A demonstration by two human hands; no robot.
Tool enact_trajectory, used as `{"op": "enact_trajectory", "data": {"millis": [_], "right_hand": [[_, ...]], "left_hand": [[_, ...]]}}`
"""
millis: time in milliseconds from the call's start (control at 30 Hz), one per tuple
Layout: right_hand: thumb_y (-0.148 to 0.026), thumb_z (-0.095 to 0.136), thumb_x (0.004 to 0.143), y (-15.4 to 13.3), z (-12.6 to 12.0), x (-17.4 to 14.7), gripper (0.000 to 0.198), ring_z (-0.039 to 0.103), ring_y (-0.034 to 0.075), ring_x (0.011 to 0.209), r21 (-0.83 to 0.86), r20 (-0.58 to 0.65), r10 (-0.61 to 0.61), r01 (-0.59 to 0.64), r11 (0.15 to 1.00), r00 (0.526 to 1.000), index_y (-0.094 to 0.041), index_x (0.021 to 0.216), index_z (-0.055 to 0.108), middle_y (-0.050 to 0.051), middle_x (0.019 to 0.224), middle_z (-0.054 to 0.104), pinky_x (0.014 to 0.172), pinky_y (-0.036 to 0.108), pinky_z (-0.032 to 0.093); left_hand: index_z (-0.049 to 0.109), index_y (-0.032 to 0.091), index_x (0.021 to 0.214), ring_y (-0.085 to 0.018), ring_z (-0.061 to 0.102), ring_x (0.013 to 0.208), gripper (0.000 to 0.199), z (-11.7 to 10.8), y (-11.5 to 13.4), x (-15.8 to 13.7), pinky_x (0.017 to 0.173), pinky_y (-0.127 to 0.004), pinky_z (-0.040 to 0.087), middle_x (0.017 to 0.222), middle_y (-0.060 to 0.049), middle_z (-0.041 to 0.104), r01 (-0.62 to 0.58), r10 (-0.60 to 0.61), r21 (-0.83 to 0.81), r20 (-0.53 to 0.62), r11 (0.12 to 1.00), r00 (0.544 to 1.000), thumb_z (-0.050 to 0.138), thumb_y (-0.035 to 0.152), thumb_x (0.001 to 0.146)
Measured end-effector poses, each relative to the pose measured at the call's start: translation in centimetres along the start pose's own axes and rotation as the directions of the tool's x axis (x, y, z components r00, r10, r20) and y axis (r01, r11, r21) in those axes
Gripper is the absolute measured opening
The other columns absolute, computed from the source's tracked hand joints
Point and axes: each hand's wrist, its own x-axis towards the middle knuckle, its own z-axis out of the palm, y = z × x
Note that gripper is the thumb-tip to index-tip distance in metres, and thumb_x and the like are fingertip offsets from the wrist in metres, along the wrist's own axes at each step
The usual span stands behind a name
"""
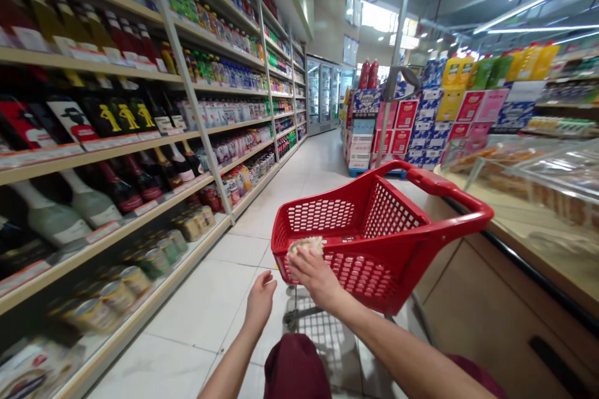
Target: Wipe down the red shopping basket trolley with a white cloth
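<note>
A red plastic shopping cart [407,249] stands in front of me, its perforated basket on a wheeled frame. My right hand [314,271] presses a crumpled cream-coloured cloth [306,243] on the rim at the cart's near left corner. The fingers lie over the cloth and cover part of it. Just left of that corner, my left hand [262,293] hangs in the air, apart from the cart. Its fingers are loosely bent, with nothing seen in them.
Shelves [219,168] of bottles and cans line the left side. To the right is a wooden counter [515,274] with clear-covered food. Stacked drink boxes [393,131] and a metal pole [397,31] stand beyond the cart. Glass-door fridges [322,93] are at the aisle's far end.
</note>
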Motion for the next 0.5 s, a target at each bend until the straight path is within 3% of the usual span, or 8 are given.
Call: {"op": "enact_trajectory", "data": {"millis": [167,267,367,500], "right_hand": [[-0.017,0.046,0.084,0.7,0.7,-1.9,0.023,0.041,0.021,0.117,-0.061,0.058,0.021,-0.017,0.998,0.998,-0.017,0.102,0.06,0.006,0.114,0.058,0.095,0.04,0.039],[-0.017,0.041,0.087,1.4,0.4,-2.6,0.027,0.034,0.02,0.122,-0.085,-0.058,0.01,-0.015,0.996,0.998,-0.018,0.109,0.056,0.006,0.12,0.054,0.098,0.041,0.036],[-0.014,0.038,0.087,2.6,-0.7,-2.4,0.031,0.024,0.023,0.127,-0.125,-0.191,0.065,-0.09,0.988,0.979,-0.016,0.116,0.051,0.008,0.126,0.048,0.099,0.047,0.031],[-0.011,0.038,0.086,3.2,-1.0,-4.1,0.031,0.033,0.02,0.123,-0.13,-0.12,0.03,-0.045,0.99,0.992,-0.014,0.112,0.054,0.008,0.121,0.053,0.094,0.038,0.041]], "left_hand": [[0.051,0.015,0.102,-0.02,0.053,0.101,0.038,1.7,2.1,0.2,0.091,-0.039,0.038,0.105,-0.009,0.059,-0.204,0.208,0.112,-0.027,0.973,0.978,0.043,0.025,0.066],[0.049,0.014,0.106,-0.021,0.048,0.107,0.042,2.0,2.6,0.1,0.097,-0.04,0.033,0.111,-0.01,0.055,-0.31,0.322,0.18,-0.041,0.933,0.946,0.043,0.022,0.066],[0.048,0.014,0.108,-0.021,0.046,0.109,0.042,2.6,2.9,-0.1,0.098,-0.042,0.032,0.113,-0.01,0.053,-0.395,0.41,0.224,-0.023,0.891,0.912,0.042,0.021,0.067],[0.049,0.013,0.109,-0.02,0.046,0.11,0.042,3.8,3.2,-0.3,0.098,-0.04,0.034,0.115,-0.011,0.053,-0.489,0.502,0.277,0.026,0.827,0.864,0.041,0.017,0.068]]}}
